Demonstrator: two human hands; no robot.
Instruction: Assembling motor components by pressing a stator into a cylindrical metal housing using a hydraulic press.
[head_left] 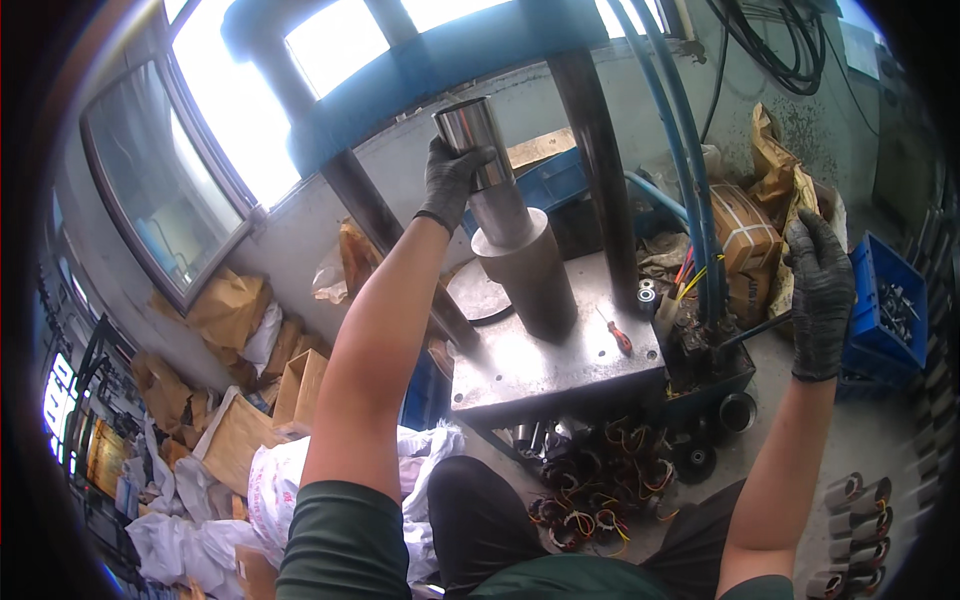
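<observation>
My left hand point(455, 178), in a dark grey glove, is closed around a shiny metal cylinder point(468, 130), open at its top. That cylinder sits at the upper end of a stepped grey metal post point(527, 270), which stands on the steel plate point(520, 375) of a press. My right hand point(822, 290), also gloved, is raised at the right with its fingers stretched upward. The end of a dark lever point(758, 329) meets the edge of this hand in the picture; I cannot tell whether they touch.
A red-handled screwdriver point(615, 333) and small bearings point(646, 292) lie on the plate. Dark columns point(598, 170) and a blue crossbeam point(450, 60) frame it. Wired motor parts point(600, 480) lie below. A blue bin point(885, 310) stands right; white sacks point(275, 500) lie left.
</observation>
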